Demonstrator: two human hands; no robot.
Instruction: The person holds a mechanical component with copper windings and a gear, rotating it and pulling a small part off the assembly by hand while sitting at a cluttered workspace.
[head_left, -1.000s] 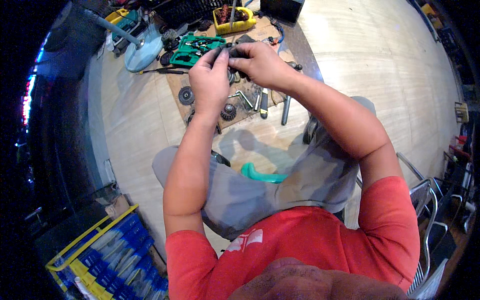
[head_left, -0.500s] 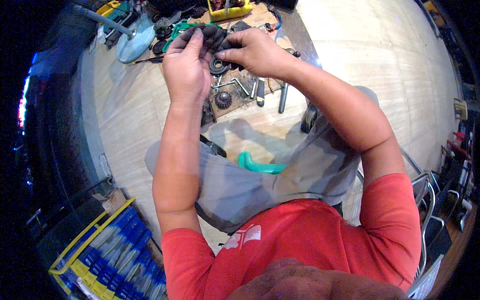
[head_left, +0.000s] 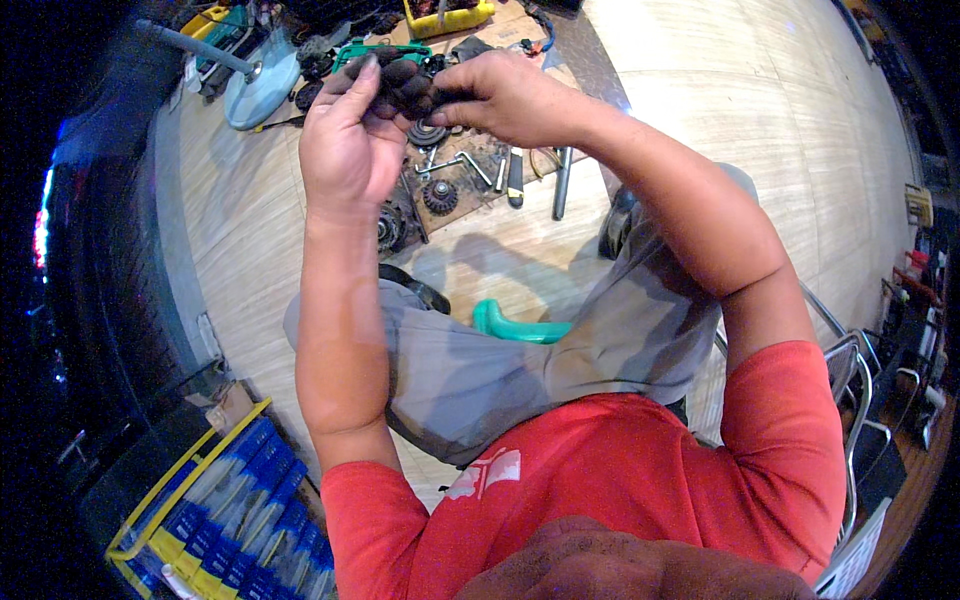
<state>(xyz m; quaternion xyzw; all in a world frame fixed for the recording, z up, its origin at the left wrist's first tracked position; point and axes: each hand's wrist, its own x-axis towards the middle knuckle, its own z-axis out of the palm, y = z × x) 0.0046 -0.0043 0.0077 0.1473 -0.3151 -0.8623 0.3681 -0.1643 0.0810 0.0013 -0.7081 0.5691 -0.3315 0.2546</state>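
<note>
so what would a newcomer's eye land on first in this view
Probably the bright red shirt, filling much of the lower middle. Next, the person's left hand and right hand, fingers darkened, close together at upper centre, with a dark ring-shaped part just below them in the picture. Then the blue-and-yellow rack at lower left and the curved green piece near the knees.

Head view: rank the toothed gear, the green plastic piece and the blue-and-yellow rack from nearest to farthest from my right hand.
From your right hand, as the picture shows:
1. Toothed gear: just below it, slightly left.
2. Green plastic piece: farther down, near the picture's middle.
3. Blue-and-yellow rack: far off, at lower left.
</note>
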